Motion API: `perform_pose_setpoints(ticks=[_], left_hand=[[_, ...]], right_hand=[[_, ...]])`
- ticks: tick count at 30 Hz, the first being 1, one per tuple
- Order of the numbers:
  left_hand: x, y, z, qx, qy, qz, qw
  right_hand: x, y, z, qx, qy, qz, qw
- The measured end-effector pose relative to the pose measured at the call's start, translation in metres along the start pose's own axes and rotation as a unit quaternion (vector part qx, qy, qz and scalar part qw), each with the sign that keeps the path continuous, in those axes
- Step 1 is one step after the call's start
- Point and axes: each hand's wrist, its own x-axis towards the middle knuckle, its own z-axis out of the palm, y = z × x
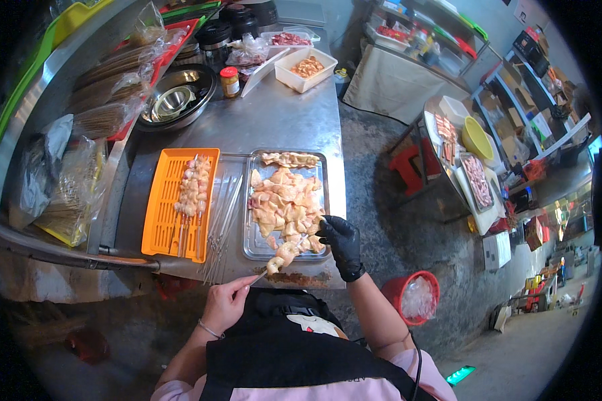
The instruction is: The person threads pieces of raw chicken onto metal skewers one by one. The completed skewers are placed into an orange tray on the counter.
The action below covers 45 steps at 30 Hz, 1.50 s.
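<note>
My bare left hand [227,303] grips the near end of a metal skewer [259,278], which slants up to the right with pieces of raw meat [284,254] threaded on it. My right hand [340,240], in a black glove, is at the right edge of a metal tray [249,245], its fingertips by a piece of pale raw meat near the skewer's far part. Sliced raw meat [286,195] is heaped in the tray. To the left, bare metal skewers [226,215] lie beside an orange slotted basket [155,210] holding several loaded skewers [194,185].
Behind are a white container of meat [301,82], a red-lidded jar [230,82] and nested metal bowls [200,108]. Bagged sticks [115,90] lie on the left shelf. A red bin [434,290] stands on the floor at right, near a round table [451,175].
</note>
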Motion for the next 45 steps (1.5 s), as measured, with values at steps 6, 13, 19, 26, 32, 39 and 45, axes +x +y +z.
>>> perform_pose_setpoints(ticks=[6,13,19,26,32,39,45], left_hand=[[0.003,-0.023,-0.012,-0.079,-0.063,-0.011,0.995],[0.011,-0.052,-0.016,-0.141,-0.126,-0.075,0.979],[0.015,-0.044,-0.009,-0.116,-0.112,-0.095,0.982],[0.011,-0.007,-0.012,0.029,-0.032,-0.014,0.999],[0.002,0.020,0.011,0.124,0.001,0.002,0.992],[0.010,0.013,0.026,0.105,0.020,0.011,0.994],[0.005,0.003,0.030,0.077,-0.005,-0.023,0.997]], right_hand=[[0.012,0.014,-0.025,-0.063,-0.136,-0.055,0.987],[0.021,0.033,-0.040,-0.311,-0.211,-0.312,0.872],[-0.005,-0.009,-0.025,0.175,-0.153,0.103,0.967],[-0.010,-0.021,-0.007,-0.141,-0.087,-0.053,0.985],[-0.016,0.003,0.002,-0.374,-0.003,-0.205,0.905],[-0.018,0.028,-0.005,0.022,0.106,0.056,0.992],[-0.019,0.074,-0.004,0.152,-0.066,0.187,0.968]])
